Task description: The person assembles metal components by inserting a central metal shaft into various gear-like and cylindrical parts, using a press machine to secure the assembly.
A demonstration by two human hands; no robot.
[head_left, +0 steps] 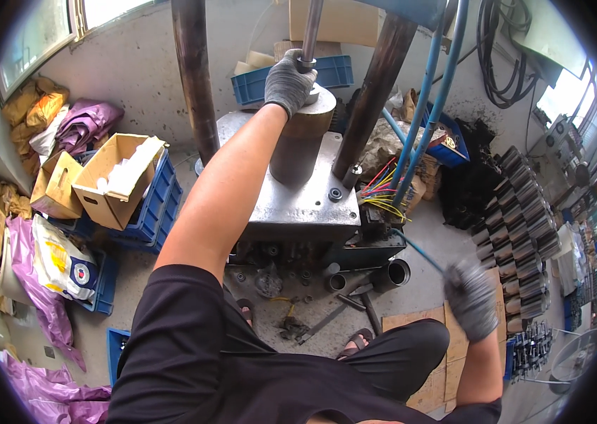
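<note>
My left hand point(288, 83), in a grey knit glove, is closed round the lower end of an upright metal rod point(310, 32). A collar shows at the rod's end beside my fingers. Just below stands a thick metal cylinder point(295, 152), upright on the steel bed point(270, 205) of a press. My right hand point(470, 300), gloved too and slightly blurred, grips the end of a thin blue lever point(422, 251) that runs down from the press's right side. A small metal ring point(335, 194) lies on the bed.
Two dark columns point(196, 78) flank the cylinder. Blue pipes point(429, 92) rise at the right. A hammer point(369, 307) and metal sleeves point(390, 274) lie on the floor by my feet. Stacked metal cylinders point(517, 240) stand far right; blue crates point(150, 205) with cardboard boxes point(118, 180) stand left.
</note>
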